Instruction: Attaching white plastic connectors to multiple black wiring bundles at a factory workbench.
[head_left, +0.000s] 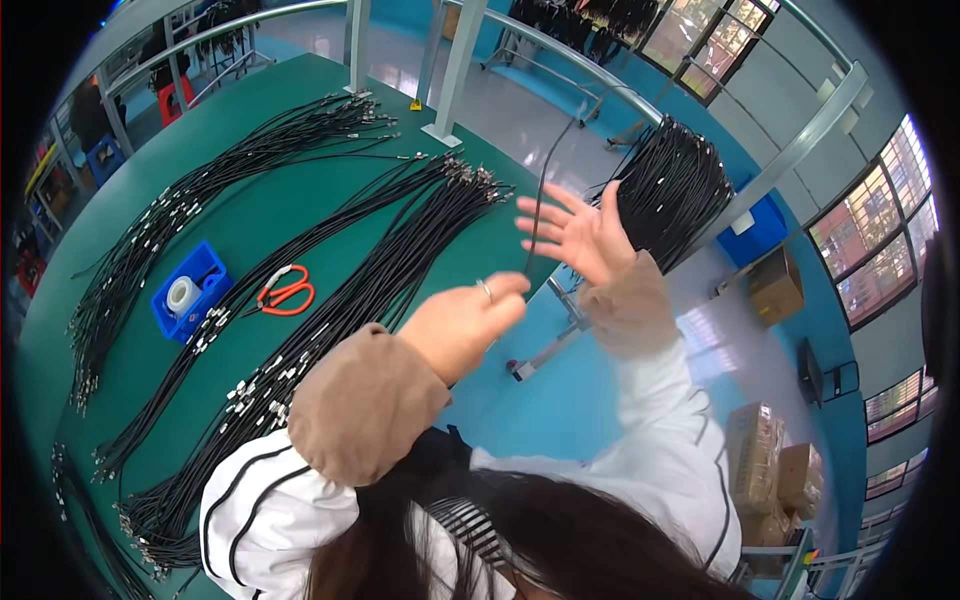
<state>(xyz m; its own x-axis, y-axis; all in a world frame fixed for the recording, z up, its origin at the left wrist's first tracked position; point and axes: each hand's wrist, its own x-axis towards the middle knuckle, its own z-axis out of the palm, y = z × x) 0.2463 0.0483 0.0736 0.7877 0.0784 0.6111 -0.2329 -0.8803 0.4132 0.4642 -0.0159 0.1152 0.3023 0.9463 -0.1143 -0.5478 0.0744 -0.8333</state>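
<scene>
Head view, and straight to what's obscured: dark hair (520, 530) covers the lower edge, hiding much of the torso, while the right cuff and forearm smear with motion blur. One black cable (544, 176) is in play, rising above the left hand (462, 325) just off the table's right edge; its lower end vanishes at those curled fingertips. That left hand is drawn in narrow, seemingly pinching the cable, one ring (487, 291) on show. Over to the right hand (582, 238) — spread wide, palm showing, the cable crossing its fingers; whether they touch it, I can't tell.

Counting now: three long cable bundles (370, 270) sweep across the green tabletop (310, 85), plus a fourth, partly cut off, at lower left. Single strands are too tangled to number. Another thick bunch (680, 190) hangs at the curved metal rail (600, 75), right behind the right hand. One pair of red-handled pliers (307, 299) lies beside one blue bin (175, 330), which holds one white roll (183, 294); the bin's other contents are hard to read.

Textures, then: slim rubbery-looking strands with pale tags and shiny metallic ends — smooth matte table, glossy blue floor (500, 410), two soft brown cuffs (370, 400) over white sleeves (280, 500) piped in black.
</scene>
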